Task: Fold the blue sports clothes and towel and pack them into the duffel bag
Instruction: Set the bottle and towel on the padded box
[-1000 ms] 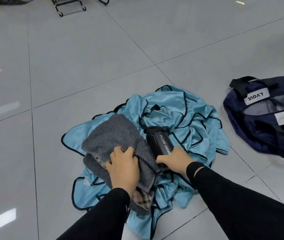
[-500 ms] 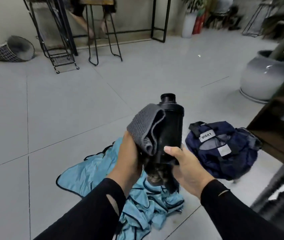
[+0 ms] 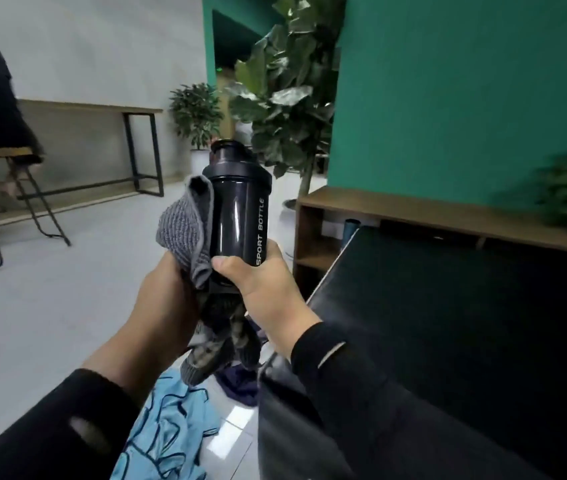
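Observation:
My left hand (image 3: 164, 306) grips a grey knitted towel (image 3: 185, 237), whose loose end hangs down below both hands. My right hand (image 3: 264, 289) holds a black sport bottle (image 3: 240, 209) upright by its base, right beside the towel, at chest height. The blue sports clothes (image 3: 167, 427) lie crumpled on the floor below my left forearm. A small part of the navy duffel bag (image 3: 237, 386) shows on the floor under the hanging towel; the rest is hidden by my right arm.
A black table top (image 3: 465, 341) fills the right side, close to my right arm. Behind it stands a wooden shelf (image 3: 413, 209) against a green wall, with a big leafy plant (image 3: 285, 98). A stool (image 3: 5, 188) and a bench stand at the left.
Both hands lifted the towel and the bottle off the blue clothes and raised them. My view swung up and right, so the bag and clothes dropped to the bottom.

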Available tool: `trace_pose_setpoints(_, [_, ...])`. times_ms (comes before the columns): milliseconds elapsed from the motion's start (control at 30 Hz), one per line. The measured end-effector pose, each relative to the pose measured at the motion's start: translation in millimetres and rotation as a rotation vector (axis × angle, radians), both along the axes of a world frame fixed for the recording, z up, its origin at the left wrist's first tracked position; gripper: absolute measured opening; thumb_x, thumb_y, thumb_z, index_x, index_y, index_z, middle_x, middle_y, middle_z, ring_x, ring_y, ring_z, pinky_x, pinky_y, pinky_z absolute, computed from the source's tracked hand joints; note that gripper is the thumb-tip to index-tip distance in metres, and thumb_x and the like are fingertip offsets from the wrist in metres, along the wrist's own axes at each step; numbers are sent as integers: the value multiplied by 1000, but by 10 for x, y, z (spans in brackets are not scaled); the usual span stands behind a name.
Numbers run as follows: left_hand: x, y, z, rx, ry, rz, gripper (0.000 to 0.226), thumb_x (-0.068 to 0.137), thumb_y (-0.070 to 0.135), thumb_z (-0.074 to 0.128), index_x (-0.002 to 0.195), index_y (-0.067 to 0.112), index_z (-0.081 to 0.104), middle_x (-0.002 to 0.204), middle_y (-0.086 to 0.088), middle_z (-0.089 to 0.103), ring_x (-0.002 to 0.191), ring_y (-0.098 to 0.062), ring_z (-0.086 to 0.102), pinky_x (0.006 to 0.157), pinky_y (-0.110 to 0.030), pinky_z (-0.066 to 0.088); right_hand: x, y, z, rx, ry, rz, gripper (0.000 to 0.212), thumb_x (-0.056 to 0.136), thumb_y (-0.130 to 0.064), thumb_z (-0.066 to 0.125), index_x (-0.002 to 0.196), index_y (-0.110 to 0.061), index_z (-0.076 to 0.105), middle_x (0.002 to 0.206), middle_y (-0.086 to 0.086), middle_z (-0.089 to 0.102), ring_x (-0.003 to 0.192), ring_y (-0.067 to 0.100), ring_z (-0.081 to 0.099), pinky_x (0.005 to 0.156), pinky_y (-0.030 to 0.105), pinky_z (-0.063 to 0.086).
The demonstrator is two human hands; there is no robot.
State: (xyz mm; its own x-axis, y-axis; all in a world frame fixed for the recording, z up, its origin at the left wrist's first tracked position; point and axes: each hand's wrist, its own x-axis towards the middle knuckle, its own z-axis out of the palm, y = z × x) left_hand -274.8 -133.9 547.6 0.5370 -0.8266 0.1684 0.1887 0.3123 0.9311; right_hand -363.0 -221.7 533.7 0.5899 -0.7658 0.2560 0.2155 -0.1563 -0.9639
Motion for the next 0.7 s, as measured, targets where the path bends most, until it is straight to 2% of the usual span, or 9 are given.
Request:
trace_pose_setpoints(33, [-237,-158,130,-10,-61,-26,28,106,18,41,103,13,69,101,-25,70,80,-4,74,70,-22,59,-322,-89,182,-61,-7,-82,68,60,-46,81,118,-23,54,109,-2,73,98,13,71,88,33,58])
trace_pose_setpoints(100, [-763,-522,348,-54,-109,-113,30,103,19,41,110,18,70,109,-11,74,91,-6,73,79,-33,60,-1037,-328,498,-211,23,-245,65,63,-44,83,117,-24,53,104,-8,72,94,6,70,85,30,57])
trace_pose_setpoints(200, [-1503,-1086,559,-100,-220,-155,36,98,10,41,118,25,66,110,2,74,94,-11,68,78,-34,58,-2131,-710,935,-418,95,-448,55,75,-26,85,117,-23,49,103,-11,68,88,-1,65,72,13,48])
trace_pose_setpoints(300, [-2198,-1663,601,-94,-256,-156,43,101,18,43,135,44,50,125,8,68,115,-9,64,96,-39,53,-3123,-1153,1197,-556,248,-649,63,73,-29,84,121,-28,43,107,-12,65,91,-1,63,66,11,44])
trace_pose_setpoints(433, [-2958,-2355,157,42,-573,-244,53,103,34,51,151,42,31,144,6,54,130,-12,51,110,-38,41,-4160,-1889,686,-382,442,-803,69,69,-40,81,124,-33,40,106,-10,64,97,14,64,78,32,55])
trace_pose_setpoints(500, [-3249,-2609,-197,129,-729,-349,65,102,33,55,157,37,21,156,1,41,139,-15,43,109,-30,36,-4551,-2125,156,-212,480,-874,67,72,-38,81,125,-29,42,102,-8,64,92,16,64,73,34,54])
trace_pose_setpoints(567, [-3471,-2805,-538,202,-876,-412,72,101,36,57,160,34,15,161,3,31,146,-14,34,110,-25,31,-4907,-2289,-382,-34,405,-942,63,76,-27,83,126,-22,45,100,-2,65,81,15,67,64,36,57])
trace_pose_setpoints(633, [-3619,-3007,-852,234,-953,-443,76,99,41,58,160,34,13,164,8,23,149,-9,26,113,-22,26,-5227,-2437,-799,60,320,-1038,61,76,-23,84,126,-21,48,101,4,69,80,16,71,69,44,62])
trace_pose_setpoints(700, [-3756,-3217,-1113,283,-1062,-434,77,98,50,55,159,37,9,167,10,15,152,-6,16,122,-30,17,-5475,-2600,-1017,72,268,-1103,58,78,-28,83,126,-22,51,105,0,71,86,14,71,73,39,61])
